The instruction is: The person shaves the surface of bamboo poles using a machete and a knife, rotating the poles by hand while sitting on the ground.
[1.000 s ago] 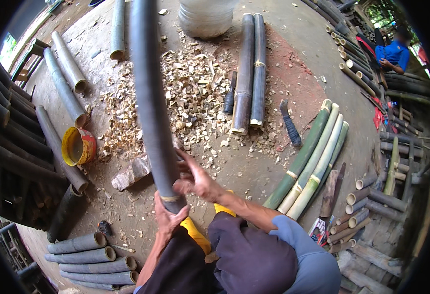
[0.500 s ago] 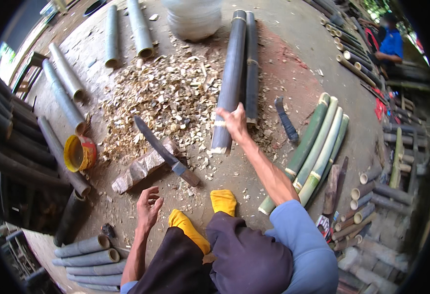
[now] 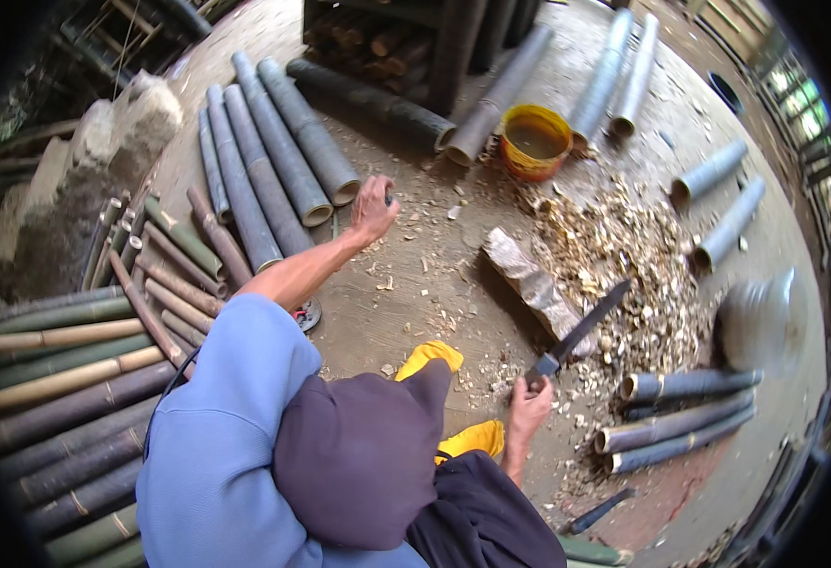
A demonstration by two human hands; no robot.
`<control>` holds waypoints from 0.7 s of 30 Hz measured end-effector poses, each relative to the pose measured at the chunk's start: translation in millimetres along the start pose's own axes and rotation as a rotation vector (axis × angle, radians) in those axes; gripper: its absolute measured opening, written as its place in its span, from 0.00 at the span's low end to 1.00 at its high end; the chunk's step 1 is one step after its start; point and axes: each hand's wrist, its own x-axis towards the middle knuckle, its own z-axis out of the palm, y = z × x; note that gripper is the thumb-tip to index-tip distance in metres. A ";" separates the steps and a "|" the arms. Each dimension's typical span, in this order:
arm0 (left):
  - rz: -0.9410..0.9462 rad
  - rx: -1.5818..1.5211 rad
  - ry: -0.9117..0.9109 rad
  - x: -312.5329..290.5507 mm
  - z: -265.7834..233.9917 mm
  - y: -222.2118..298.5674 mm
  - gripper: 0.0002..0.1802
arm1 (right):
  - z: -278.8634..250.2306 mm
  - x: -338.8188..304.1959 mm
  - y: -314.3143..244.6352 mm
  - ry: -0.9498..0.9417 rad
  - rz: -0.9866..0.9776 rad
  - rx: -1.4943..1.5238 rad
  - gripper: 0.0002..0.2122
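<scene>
At far left a stack of bamboo poles (image 3: 65,364) runs out of view at its outer ends. Further in, a row of grey bamboo tubes (image 3: 268,161) lies on the floor (image 3: 401,308), with open ends just beside the left hand (image 3: 373,210). That hand is closed around a small dark object (image 3: 389,199), mostly hidden by it and hard to make out; a red and black thing (image 3: 308,315) shows only in part beside the forearm (image 3: 306,272). Chip-strewn floor gives moving room between the tubes and the wooden block (image 3: 529,279), with the yellow-covered feet (image 3: 431,359) at its near edge. The right hand (image 3: 529,407) grips a long knife (image 3: 586,327), covering part of its handle; the blade slants up and right across the block's near end, whether touching I cannot tell. Past it spread pale chips (image 3: 628,251), and at the bottom edge a green bamboo pole (image 3: 593,553) is cut off
</scene>
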 end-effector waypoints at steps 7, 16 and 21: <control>-0.179 0.232 0.083 57.6 -35.8 -101.2 0.22 | 18.3 -4.9 2.1 0.139 -0.021 -0.189 0.25; -0.844 0.353 0.413 43.4 -57.9 -143.8 0.17 | 3.0 20.6 22.1 0.026 0.059 -0.284 0.21; -0.962 0.326 0.178 -31.1 -69.5 -143.3 0.34 | 4.8 25.6 29.6 0.057 0.048 -0.319 0.22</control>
